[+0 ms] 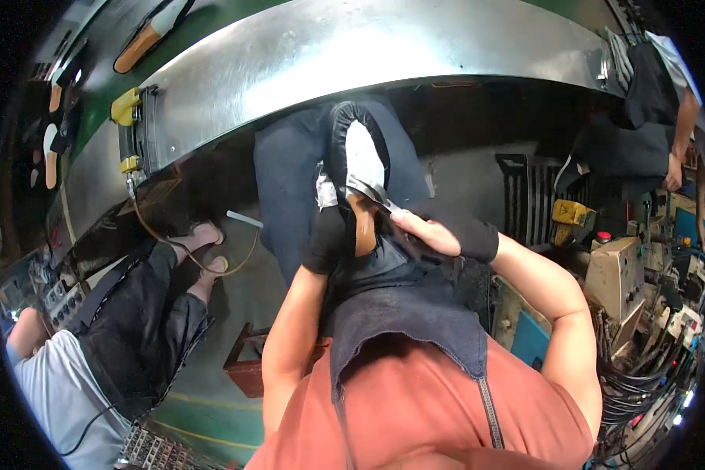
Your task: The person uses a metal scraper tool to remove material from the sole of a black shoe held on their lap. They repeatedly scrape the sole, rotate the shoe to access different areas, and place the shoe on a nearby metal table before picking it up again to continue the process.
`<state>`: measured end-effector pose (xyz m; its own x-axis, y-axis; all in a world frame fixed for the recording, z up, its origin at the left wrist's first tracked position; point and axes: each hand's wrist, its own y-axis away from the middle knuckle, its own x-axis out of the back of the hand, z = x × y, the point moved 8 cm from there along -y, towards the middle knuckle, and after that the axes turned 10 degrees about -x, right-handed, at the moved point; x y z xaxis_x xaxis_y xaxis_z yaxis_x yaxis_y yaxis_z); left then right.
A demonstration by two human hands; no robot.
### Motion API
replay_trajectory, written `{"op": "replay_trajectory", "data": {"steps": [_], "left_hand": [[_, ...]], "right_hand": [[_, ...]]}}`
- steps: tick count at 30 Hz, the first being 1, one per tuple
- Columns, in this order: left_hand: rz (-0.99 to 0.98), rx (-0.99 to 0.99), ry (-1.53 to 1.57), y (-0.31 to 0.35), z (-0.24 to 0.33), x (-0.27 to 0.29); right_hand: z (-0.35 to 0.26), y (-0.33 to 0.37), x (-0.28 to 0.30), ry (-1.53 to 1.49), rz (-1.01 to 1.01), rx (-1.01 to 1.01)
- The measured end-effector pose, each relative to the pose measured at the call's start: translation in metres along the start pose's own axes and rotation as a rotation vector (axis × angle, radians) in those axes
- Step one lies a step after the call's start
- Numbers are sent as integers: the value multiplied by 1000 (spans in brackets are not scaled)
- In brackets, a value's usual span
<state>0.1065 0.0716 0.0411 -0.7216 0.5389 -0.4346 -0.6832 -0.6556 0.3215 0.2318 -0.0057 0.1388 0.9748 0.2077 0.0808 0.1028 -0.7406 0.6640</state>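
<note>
A black shoe upper (341, 145) lies sole side up over my lap, its underside showing a white front part and a tan heel part. My left hand (327, 223), in a black sleeve or glove with whitish covering on the fingers, grips its left side. In my right hand (427, 229) is a pair of metal pincers (374, 190), the jaws resting on the underside where white meets tan. My right thumb lies along the handle, and a dark cuff wraps that wrist. The jaws' exact bite cannot be made out.
Ahead runs a metal bench edge (290, 59) with a yellow-and-black tool (128, 125) hung on it. More shoes (137, 48) lie on a green surface. A co-worker (125, 337) sits at left, another person (674, 117) stands at right, by machinery (615, 270) and cables.
</note>
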Motion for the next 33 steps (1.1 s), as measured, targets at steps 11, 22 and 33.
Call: {"op": "replay_trajectory", "data": {"steps": [11, 22, 33], "left_hand": [[214, 184, -467, 9, 9, 24], [-120, 244, -8, 30, -17, 4], [160, 41, 145, -1, 20, -9]], "right_hand": [[21, 3, -19, -572, -380, -475], [-118, 40, -5, 464, 291, 577], [-20, 8, -4, 258, 163, -119]]}}
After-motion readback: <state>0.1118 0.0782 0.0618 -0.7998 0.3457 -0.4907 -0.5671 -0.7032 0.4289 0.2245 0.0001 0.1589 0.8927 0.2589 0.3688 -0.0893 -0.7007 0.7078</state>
